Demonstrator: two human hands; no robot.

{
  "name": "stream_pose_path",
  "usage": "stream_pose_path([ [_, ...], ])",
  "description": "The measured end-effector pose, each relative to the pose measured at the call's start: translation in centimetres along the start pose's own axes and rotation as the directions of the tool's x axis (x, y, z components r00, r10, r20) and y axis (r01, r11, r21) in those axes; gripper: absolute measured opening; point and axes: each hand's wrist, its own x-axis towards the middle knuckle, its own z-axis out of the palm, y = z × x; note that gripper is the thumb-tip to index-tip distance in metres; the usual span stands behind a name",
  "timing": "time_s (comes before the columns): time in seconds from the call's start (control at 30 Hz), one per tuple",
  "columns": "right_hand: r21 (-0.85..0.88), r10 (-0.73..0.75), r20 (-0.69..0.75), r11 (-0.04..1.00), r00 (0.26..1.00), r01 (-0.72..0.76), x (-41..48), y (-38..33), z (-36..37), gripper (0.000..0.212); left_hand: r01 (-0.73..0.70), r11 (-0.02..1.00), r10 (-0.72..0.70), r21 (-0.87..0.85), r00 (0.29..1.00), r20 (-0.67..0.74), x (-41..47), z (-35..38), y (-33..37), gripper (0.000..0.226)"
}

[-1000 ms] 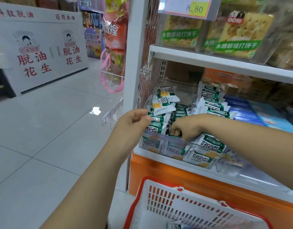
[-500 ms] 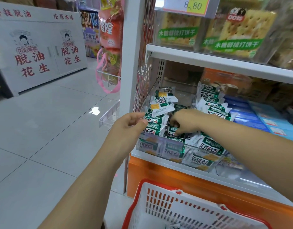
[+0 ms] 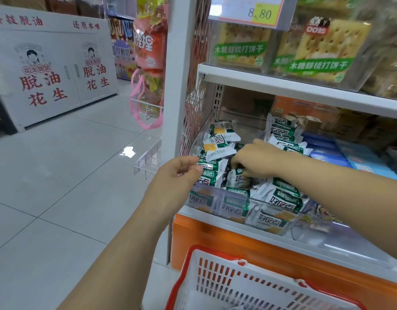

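A clear plastic bin (image 3: pixel 217 201) on the lower shelf holds several green-and-white snack packets (image 3: pixel 282 199). My left hand (image 3: pixel 175 175) is at the bin's left front corner, its fingers pinching packets (image 3: pixel 209 173) stacked there. My right hand (image 3: pixel 258 158) reaches down into the middle of the bin with curled fingers around a packet (image 3: pixel 239 179); the fingertips are hidden among the packets. A white basket with a red rim (image 3: pixel 226 285) sits below the shelf, in front of me.
The white shelf post (image 3: pixel 177 86) stands just left of the bin. An upper shelf (image 3: pixel 282 83) carries clear boxes of crackers (image 3: pixel 316 48) under a price tag (image 3: pixel 258 12). Blue packets (image 3: pixel 349 157) lie to the right. Tiled floor (image 3: pixel 58 175) opens to the left.
My right hand has moved up and back a little inside the bin, working among the packets. My left hand stays at the bin's left corner.
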Motion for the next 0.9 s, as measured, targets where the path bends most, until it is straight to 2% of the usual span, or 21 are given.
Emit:
stream_pose_path([
  [0.1,-0.035,-0.046,-0.056,0.998,0.997,0.044,-1.0,0.4,-0.7,0.034,-0.006,1.0,0.006,-0.007,1.0,0.005,-0.2,0.0,0.1,0.014],
  [0.27,-0.071,-0.143,-0.213,0.989,0.966,0.131,-3.4,1.5,-1.4,0.031,-0.015,1.0,0.015,-0.005,1.0,0.003,-0.3,-0.1,0.3,0.019],
  [0.43,-0.078,-0.226,-0.504,0.973,0.834,0.217,-5.9,2.2,-1.5,0.032,-0.136,0.991,0.135,-0.009,0.988,-0.079,-0.7,0.3,0.9,0.018],
  [0.5,-0.097,-0.249,-0.566,0.967,0.786,0.237,-7.0,1.9,-1.8,0.031,-0.199,0.98,0.199,0.01,0.979,-0.038,-0.9,0.6,1.2,0.019],
  [0.57,-0.1,-0.266,-0.581,0.961,0.769,0.257,-8.0,1.3,-2.2,0.028,-0.252,0.967,0.249,0.047,0.966,0.07,-1.3,1.0,1.4,0.024],
  [0.67,0.076,-0.18,-0.562,0.961,0.807,0.267,-9.5,-0.1,-2.8,0.028,-0.367,0.918,0.334,0.153,0.92,0.202,-2.2,2.0,1.6,0.038],
  [0.77,0.312,-0.073,-0.543,0.907,0.836,0.282,-10.7,-1.4,-3.4,0.035,-0.443,0.883,0.42,0.158,0.894,0.158,-2.6,2.6,1.7,0.038],
  [0.9,0.481,0.036,-0.511,0.84,0.859,0.25,-11.8,-2.4,-3.9,0.039,-0.385,0.922,0.379,0.029,0.917,0.121,-2.7,2.3,1.9,0.021],
])
